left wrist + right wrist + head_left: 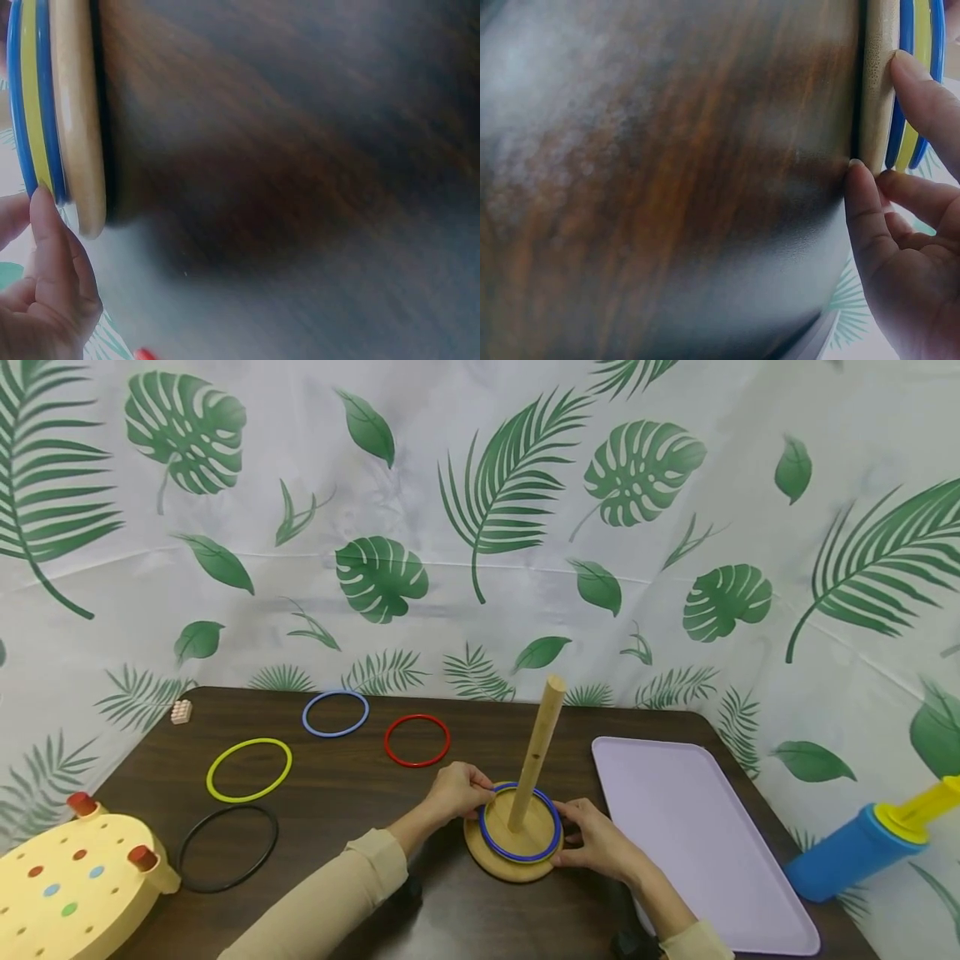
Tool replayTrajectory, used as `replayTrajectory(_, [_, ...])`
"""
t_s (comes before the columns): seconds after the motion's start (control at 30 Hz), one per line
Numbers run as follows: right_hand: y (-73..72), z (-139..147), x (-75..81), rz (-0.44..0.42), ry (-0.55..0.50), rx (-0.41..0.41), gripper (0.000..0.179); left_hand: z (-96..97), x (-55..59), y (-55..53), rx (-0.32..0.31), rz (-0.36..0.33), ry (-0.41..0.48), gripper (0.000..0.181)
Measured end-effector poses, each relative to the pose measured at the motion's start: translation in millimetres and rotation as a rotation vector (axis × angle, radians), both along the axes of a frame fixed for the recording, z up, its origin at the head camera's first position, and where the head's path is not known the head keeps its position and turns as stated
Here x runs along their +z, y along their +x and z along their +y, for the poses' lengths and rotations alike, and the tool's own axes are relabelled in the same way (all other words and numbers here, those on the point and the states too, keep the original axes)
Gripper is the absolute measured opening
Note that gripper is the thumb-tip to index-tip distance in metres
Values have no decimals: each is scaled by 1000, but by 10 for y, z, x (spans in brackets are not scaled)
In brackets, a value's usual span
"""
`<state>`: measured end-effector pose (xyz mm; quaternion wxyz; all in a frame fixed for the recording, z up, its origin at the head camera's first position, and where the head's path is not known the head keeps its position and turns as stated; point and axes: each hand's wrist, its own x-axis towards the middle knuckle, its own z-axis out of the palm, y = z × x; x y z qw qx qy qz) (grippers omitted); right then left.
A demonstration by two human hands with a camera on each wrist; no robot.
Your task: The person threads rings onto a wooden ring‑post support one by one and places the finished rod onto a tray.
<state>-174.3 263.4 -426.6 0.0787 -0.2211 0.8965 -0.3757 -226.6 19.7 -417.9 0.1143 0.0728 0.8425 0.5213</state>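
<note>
A round wooden base (501, 862) with an upright wooden peg (537, 752) stands before me, the peg leaning right in the head view. Stacked around the peg are a top blue ring (21, 112), a yellow ring (34, 105) and a lower blue ring (897, 135). My left hand (453, 793) pinches the top blue ring at the stack's left side, a fingertip also meeting the yellow one. On the opposite side, my right hand (600, 842) grips the base's edge between thumb and fingers, close against the rings.
Loose on the dark table lie a red ring (417, 765), a light blue ring (335, 735), a yellow ring (247, 799) and a black ring (225, 888). A pale yellow pegboard (97, 902) sits left. At right are a lilac tray (705, 843) and a blue pump (847, 856).
</note>
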Motion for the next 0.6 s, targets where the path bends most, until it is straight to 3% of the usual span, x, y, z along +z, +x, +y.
replayTrajectory(0.33, [-4,0,-6,-11,-8,0,78,-118,50,15,-25,-2,43,14])
replayTrajectory(0.6, [-2,1,-2,-20,-25,1,77,-337,101,58,19,6,67,14])
